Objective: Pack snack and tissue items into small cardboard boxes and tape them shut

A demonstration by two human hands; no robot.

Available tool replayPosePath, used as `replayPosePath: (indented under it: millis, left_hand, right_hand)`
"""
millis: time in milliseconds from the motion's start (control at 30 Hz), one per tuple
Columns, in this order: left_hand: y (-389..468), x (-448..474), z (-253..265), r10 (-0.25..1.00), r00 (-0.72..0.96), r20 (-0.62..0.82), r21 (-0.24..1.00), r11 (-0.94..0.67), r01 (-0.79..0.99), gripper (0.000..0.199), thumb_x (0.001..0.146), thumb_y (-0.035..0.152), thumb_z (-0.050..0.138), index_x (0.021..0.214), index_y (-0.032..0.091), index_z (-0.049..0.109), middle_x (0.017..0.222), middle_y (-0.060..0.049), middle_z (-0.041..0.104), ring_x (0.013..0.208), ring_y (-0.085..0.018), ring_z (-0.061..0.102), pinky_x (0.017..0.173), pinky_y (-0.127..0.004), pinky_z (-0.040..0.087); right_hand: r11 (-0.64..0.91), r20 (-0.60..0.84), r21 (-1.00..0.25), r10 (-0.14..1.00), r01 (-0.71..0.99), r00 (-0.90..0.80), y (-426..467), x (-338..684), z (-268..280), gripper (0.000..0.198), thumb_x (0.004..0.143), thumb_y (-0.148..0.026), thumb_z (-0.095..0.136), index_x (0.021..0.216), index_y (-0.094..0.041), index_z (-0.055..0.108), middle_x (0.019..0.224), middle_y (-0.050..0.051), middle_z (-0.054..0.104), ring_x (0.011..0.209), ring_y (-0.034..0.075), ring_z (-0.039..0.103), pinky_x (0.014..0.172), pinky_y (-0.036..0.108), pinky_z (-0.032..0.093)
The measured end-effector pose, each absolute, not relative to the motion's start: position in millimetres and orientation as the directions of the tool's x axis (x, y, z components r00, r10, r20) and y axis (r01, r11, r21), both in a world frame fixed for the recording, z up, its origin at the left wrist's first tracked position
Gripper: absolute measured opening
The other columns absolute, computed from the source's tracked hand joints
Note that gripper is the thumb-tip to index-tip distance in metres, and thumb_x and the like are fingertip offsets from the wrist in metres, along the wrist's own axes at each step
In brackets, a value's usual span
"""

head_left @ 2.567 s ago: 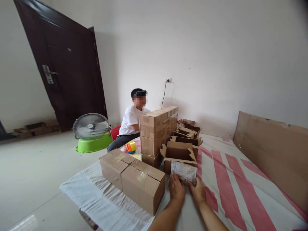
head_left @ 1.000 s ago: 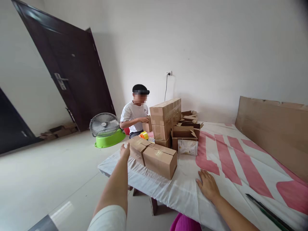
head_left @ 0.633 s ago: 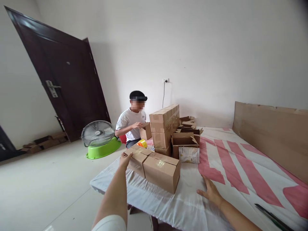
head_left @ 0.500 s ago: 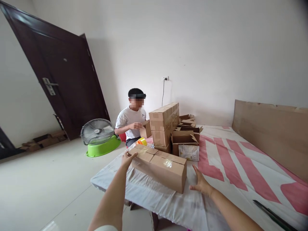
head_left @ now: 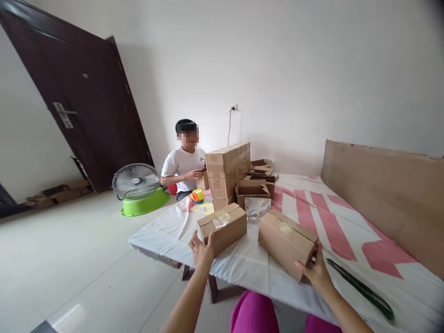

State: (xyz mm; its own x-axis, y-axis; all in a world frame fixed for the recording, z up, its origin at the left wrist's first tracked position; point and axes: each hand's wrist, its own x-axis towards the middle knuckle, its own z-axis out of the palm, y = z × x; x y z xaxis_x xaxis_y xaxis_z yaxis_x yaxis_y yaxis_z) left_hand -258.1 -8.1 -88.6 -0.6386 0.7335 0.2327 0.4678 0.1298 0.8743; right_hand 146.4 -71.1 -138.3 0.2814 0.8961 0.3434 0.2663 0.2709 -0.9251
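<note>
Two taped brown cardboard boxes stand apart on the cloth-covered table in front of me. The left cardboard box (head_left: 229, 235) sits at an angle, with clear tape across its top seam. My left hand (head_left: 201, 249) grips its near left end, thumb on the front side. The right cardboard box (head_left: 282, 240) is turned the other way, a small piece of tape on its top. Around its right end my right hand (head_left: 315, 269) is closed, with the thumb in front and the other fingers partly hidden behind the box.
A green-handled cutting tool (head_left: 362, 289) lies at the right. Beyond the boxes are stacked cartons (head_left: 222, 166), open cartons (head_left: 252, 188), a plastic packet (head_left: 257, 206) and a tape roll (head_left: 197, 195). A co-worker (head_left: 183, 166) sits behind; a fan (head_left: 137, 180) is on the floor.
The two boxes stood end to end and are now separated, turned at angles to each other. My right hand, earlier open and apart, now grips the right box. The view has shifted slightly.
</note>
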Motion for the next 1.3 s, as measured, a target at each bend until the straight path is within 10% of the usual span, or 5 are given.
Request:
replayPosePath:
  millis: [333,500,900,1133,1300]
  left_hand:
    - [-88,-141,-145,0.930,-0.257,0.261,0.887,-0.126,0.444,0.045,0.083,0.049,0.050,0.114,0.016,0.049,0.115,-0.015,0.056,0.112,-0.030,0.057,0.098,-0.049,0.045]
    - [-95,-100,-129,0.932,0.013,0.363,0.878,-0.346,0.330,0.053,0.088,0.051,0.044,0.130,0.019,0.044,0.133,-0.013,0.053,0.125,-0.025,0.051,0.100,-0.041,0.045]
    - [-62,-70,-77,0.907,-0.061,0.417,0.904,-0.407,0.129,0.034,0.080,0.043,0.060,0.107,0.022,0.053,0.130,-0.012,0.047,0.123,-0.028,0.046,0.097,-0.043,0.040]
    - [-59,-74,-89,0.910,-0.035,0.412,0.907,-0.414,-0.082,0.030,0.078,0.045,0.064,0.093,0.022,0.051,0.123,-0.010,0.048,0.118,-0.028,0.048,0.098,-0.042,0.038]
    - [-61,-69,-103,0.899,-0.059,0.433,0.891,-0.437,-0.122,0.030,0.084,0.048,0.059,0.098,0.024,0.049,0.128,-0.010,0.043,0.124,-0.027,0.043,0.102,-0.042,0.037]
  right_hand:
    - [0.285,0.281,-0.945,0.958,0.159,-0.052,-110,208,-119,0.078,0.072,-0.047,0.071,0.140,-0.023,0.042,0.135,0.013,0.057,0.121,0.028,0.056,0.101,0.045,0.045]
    - [0.263,0.278,-0.908,0.961,0.326,0.000,-122,215,-135,0.062,0.075,-0.052,0.060,0.128,-0.019,0.055,0.128,0.014,0.063,0.116,0.027,0.060,0.096,0.041,0.050]
    - [-0.082,0.261,-0.544,0.929,0.835,0.261,-126,297,-122,0.032,0.056,-0.043,0.060,0.079,-0.022,0.069,0.078,0.012,0.071,0.088,0.040,0.066,0.089,0.055,0.046]
    - [-0.036,0.463,-0.401,0.854,0.915,0.236,-108,298,-55,0.041,0.075,-0.050,0.052,0.102,-0.020,0.060,0.099,0.012,0.069,0.092,0.030,0.066,0.080,0.042,0.054]
    - [0.329,0.398,-0.144,0.883,0.933,-0.250,-99,218,44,0.041,0.091,-0.037,0.052,0.132,-0.030,0.050,0.117,0.005,0.067,0.097,0.023,0.067,0.076,0.034,0.056]
